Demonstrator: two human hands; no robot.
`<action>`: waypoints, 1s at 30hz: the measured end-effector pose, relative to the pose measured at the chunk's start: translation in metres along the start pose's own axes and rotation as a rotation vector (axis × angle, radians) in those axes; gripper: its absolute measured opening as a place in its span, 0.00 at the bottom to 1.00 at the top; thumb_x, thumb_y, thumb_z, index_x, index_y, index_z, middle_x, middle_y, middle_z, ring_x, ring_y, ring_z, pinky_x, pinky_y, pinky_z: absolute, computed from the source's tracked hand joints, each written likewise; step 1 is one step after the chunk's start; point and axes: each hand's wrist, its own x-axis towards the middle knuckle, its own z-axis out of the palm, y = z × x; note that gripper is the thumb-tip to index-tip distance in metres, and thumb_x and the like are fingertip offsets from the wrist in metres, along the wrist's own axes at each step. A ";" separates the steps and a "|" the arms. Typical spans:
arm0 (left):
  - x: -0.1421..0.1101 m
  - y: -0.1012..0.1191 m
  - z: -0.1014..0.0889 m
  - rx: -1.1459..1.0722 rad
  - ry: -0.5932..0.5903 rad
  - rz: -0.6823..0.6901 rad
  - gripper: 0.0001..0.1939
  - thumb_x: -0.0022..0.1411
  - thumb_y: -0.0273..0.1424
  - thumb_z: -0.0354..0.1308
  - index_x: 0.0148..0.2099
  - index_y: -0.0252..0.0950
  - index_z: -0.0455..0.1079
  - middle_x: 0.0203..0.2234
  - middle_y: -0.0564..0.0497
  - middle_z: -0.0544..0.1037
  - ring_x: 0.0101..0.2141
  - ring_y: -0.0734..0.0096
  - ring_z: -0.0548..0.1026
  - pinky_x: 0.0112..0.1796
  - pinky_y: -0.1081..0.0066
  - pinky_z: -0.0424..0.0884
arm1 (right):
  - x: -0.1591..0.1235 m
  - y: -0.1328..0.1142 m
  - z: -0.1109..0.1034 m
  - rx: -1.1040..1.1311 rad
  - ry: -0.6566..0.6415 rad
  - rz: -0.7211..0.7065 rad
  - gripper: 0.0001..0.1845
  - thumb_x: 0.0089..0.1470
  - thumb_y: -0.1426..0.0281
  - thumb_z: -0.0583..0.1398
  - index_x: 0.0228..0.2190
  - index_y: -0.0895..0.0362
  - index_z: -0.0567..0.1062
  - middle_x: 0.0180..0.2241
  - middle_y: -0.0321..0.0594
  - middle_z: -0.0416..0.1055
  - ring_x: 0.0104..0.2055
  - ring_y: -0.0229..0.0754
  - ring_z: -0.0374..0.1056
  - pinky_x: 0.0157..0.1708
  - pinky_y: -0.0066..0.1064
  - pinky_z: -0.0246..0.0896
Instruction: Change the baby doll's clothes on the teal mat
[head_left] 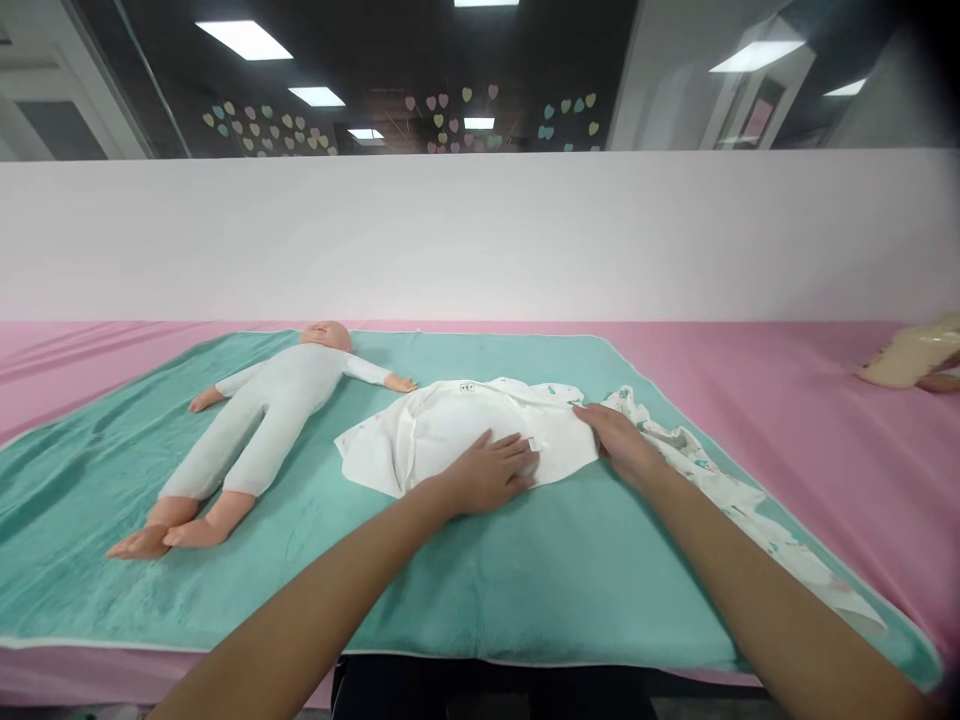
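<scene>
Head view: a white garment [450,435] is spread on a teal towel [525,580], which is laid over the pink-covered counter [787,400]. The left hand [491,472] is open, its palm down and its fingers spread beside a small tag; by this broad contact the fabric is probably kept flat and stopped from sliding. At the garment's right-hand edge, the fingers of the right hand [615,440] are placed, apparently so that the edge can be controlled while the middle is weighted; whether cloth is pinched there cannot be told, since the thumb is not clearly shown.

Beyond the right forearm, a patterned cloth [720,490] is left loosely bunched along the towel's side. To the left, a baby doll [289,385] in white is laid on its back, arms outstretched, one hand close to the garment. It is likely made stable by that posture and cushioned by the towel.
</scene>
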 end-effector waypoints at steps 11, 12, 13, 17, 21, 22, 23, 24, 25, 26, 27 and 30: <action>-0.002 0.019 -0.007 -0.331 -0.051 0.135 0.21 0.65 0.39 0.43 0.60 0.48 0.56 0.57 0.56 0.62 0.58 0.70 0.55 0.59 0.62 0.41 | 0.007 0.016 0.011 -0.643 0.279 -0.247 0.09 0.49 0.70 0.53 0.34 0.59 0.67 0.38 0.43 0.65 0.42 0.45 0.60 0.45 0.35 0.54; -0.002 0.017 -0.007 -0.370 -0.046 0.117 0.21 0.65 0.38 0.44 0.59 0.48 0.57 0.56 0.56 0.63 0.57 0.70 0.57 0.59 0.62 0.42 | 0.002 0.012 0.018 -0.657 0.242 -0.373 0.10 0.50 0.71 0.51 0.35 0.59 0.67 0.40 0.44 0.64 0.45 0.45 0.59 0.48 0.35 0.53; -0.001 0.015 -0.007 -0.415 -0.045 0.099 0.20 0.64 0.38 0.45 0.58 0.47 0.59 0.55 0.56 0.65 0.56 0.69 0.59 0.59 0.62 0.44 | -0.003 0.007 0.025 -0.649 0.186 -0.478 0.11 0.52 0.72 0.50 0.37 0.59 0.68 0.42 0.44 0.64 0.47 0.44 0.58 0.50 0.35 0.51; -0.002 0.009 -0.012 -0.679 -0.079 0.019 0.15 0.63 0.38 0.48 0.47 0.40 0.70 0.46 0.52 0.73 0.48 0.68 0.68 0.52 0.65 0.60 | -0.007 -0.011 0.059 -0.641 -0.120 -0.621 0.17 0.58 0.71 0.48 0.48 0.58 0.65 0.50 0.42 0.60 0.53 0.41 0.55 0.54 0.33 0.50; -0.007 0.007 -0.020 -1.043 -0.180 0.007 0.15 0.62 0.38 0.50 0.45 0.36 0.70 0.40 0.48 0.76 0.47 0.68 0.70 0.52 0.62 0.60 | 0.025 -0.014 0.093 -0.798 -0.257 -0.501 0.22 0.59 0.66 0.51 0.53 0.62 0.62 0.54 0.46 0.56 0.57 0.43 0.51 0.56 0.34 0.48; -0.008 0.007 -0.021 -1.126 -0.219 0.003 0.15 0.61 0.39 0.51 0.44 0.35 0.70 0.39 0.47 0.76 0.45 0.67 0.71 0.51 0.61 0.61 | 0.035 -0.013 0.100 -0.825 -0.255 -0.488 0.22 0.60 0.66 0.51 0.53 0.63 0.62 0.55 0.47 0.54 0.58 0.44 0.49 0.57 0.35 0.46; -0.009 0.006 -0.022 -1.195 -0.256 -0.004 0.15 0.60 0.39 0.52 0.43 0.34 0.70 0.38 0.46 0.76 0.43 0.66 0.73 0.50 0.61 0.63 | 0.043 -0.012 0.108 -0.842 -0.246 -0.484 0.22 0.61 0.66 0.49 0.53 0.65 0.61 0.56 0.48 0.52 0.59 0.44 0.47 0.58 0.36 0.44; -0.010 0.006 -0.022 -1.243 -0.285 -0.011 0.16 0.59 0.40 0.53 0.42 0.33 0.70 0.38 0.46 0.76 0.40 0.67 0.74 0.47 0.61 0.65 | 0.050 -0.010 0.114 -0.852 -0.236 -0.484 0.22 0.61 0.66 0.48 0.54 0.66 0.61 0.57 0.49 0.50 0.60 0.45 0.44 0.59 0.37 0.42; -0.010 0.005 -0.022 -1.272 -0.310 -0.016 0.16 0.59 0.41 0.53 0.41 0.33 0.70 0.37 0.45 0.77 0.37 0.68 0.75 0.44 0.62 0.67 | 0.055 -0.009 0.119 -0.861 -0.233 -0.483 0.23 0.62 0.66 0.47 0.55 0.66 0.60 0.58 0.49 0.48 0.61 0.45 0.42 0.59 0.38 0.40; -0.009 0.004 -0.022 -1.282 -0.328 -0.019 0.16 0.58 0.42 0.54 0.39 0.33 0.70 0.37 0.45 0.77 0.33 0.69 0.75 0.41 0.64 0.69 | 0.057 -0.008 0.123 -0.872 -0.236 -0.481 0.24 0.62 0.65 0.47 0.55 0.66 0.59 0.59 0.50 0.46 0.61 0.45 0.41 0.59 0.38 0.40; -0.009 0.003 -0.022 -1.278 -0.343 -0.021 0.17 0.58 0.42 0.54 0.39 0.33 0.70 0.36 0.45 0.77 0.29 0.71 0.75 0.38 0.65 0.70 | 0.058 -0.007 0.126 -0.889 -0.243 -0.479 0.26 0.63 0.64 0.46 0.56 0.67 0.58 0.59 0.50 0.45 0.62 0.46 0.39 0.59 0.39 0.39; -0.009 0.001 -0.025 -1.236 -0.361 -0.034 0.17 0.57 0.44 0.54 0.38 0.33 0.70 0.33 0.47 0.77 0.21 0.75 0.72 0.29 0.69 0.69 | 0.053 -0.004 0.128 -0.967 -0.265 -0.459 0.32 0.63 0.57 0.44 0.58 0.67 0.55 0.60 0.50 0.41 0.62 0.47 0.37 0.59 0.41 0.37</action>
